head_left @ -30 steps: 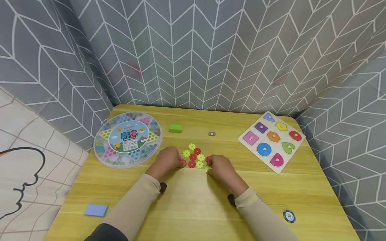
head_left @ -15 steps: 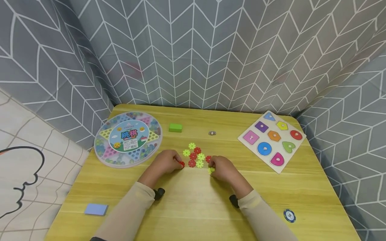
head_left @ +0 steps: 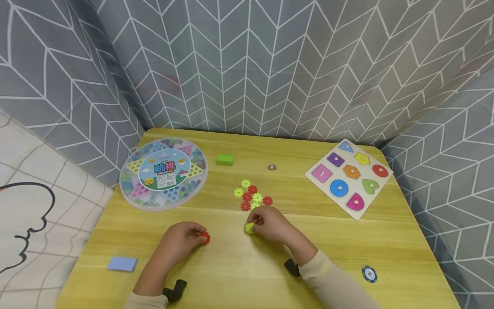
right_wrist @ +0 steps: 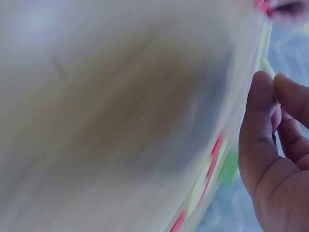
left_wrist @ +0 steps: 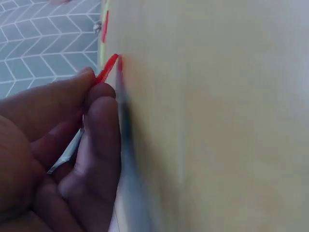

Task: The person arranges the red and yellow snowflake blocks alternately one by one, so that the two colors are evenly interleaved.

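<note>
My left hand [head_left: 180,243] pinches a red notched disc [head_left: 206,238] between thumb and forefinger, low over the front left of the table. In the left wrist view this red disc [left_wrist: 107,68] appears edge-on, tilted at the fingertips. Nearer the middle, my right hand [head_left: 270,224] pinches a yellow-green notched disc [head_left: 249,228]; the right wrist view shows only a thin edge of it [right_wrist: 268,67] between the fingers. Just beyond the right hand lies a loose group of flat red discs [head_left: 247,196] and yellow-green discs [head_left: 239,192], partly covered by that hand.
A round Chinese checkers box [head_left: 164,174] lies at the back left, a shape puzzle board [head_left: 320,182] at the back right. A green block [head_left: 224,160] and a small grey object [head_left: 272,167] are farther back. A blue block [head_left: 122,264] and a poker chip [head_left: 369,274] lie near the front.
The left hand has drawn back toward the front left with the red disc. The right hand has moved left and slightly nearer with the yellow-green disc. Both discs have left the group.
</note>
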### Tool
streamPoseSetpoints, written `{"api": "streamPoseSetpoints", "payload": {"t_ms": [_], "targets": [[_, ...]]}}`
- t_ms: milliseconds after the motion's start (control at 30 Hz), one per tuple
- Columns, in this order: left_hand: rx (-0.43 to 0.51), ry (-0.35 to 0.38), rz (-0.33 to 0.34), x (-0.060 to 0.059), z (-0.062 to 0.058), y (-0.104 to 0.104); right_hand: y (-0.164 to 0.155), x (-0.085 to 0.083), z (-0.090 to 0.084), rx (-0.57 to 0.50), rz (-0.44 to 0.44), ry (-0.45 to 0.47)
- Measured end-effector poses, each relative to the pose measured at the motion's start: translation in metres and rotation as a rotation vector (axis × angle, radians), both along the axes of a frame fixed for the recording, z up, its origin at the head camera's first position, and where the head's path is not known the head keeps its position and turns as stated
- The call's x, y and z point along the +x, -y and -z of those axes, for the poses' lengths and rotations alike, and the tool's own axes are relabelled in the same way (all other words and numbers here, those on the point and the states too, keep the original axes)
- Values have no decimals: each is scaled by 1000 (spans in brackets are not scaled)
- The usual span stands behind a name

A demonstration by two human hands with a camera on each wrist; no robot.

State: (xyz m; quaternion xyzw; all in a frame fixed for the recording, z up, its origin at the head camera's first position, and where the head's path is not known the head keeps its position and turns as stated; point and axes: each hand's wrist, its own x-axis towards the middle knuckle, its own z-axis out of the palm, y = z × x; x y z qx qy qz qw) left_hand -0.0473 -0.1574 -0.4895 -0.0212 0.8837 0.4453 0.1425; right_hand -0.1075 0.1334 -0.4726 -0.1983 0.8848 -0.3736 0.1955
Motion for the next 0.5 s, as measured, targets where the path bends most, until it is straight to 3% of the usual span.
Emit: {"api": "streamPoseSetpoints", "payload": {"t_ms": [100, 167, 333, 500], "targets": [[-2, 7, -11, 3, 3, 7, 33, 2, -1, -25, -86, 21], [-23, -20, -8, 2, 4, 8, 54, 2, -1, 14, -121, 14], [-89, -97, 0, -4, 4, 9, 94, 0, 0, 189, -179, -100], [-91, -74, 9, -2, 4, 11, 111, 5, 5, 296, -175, -207]]}}
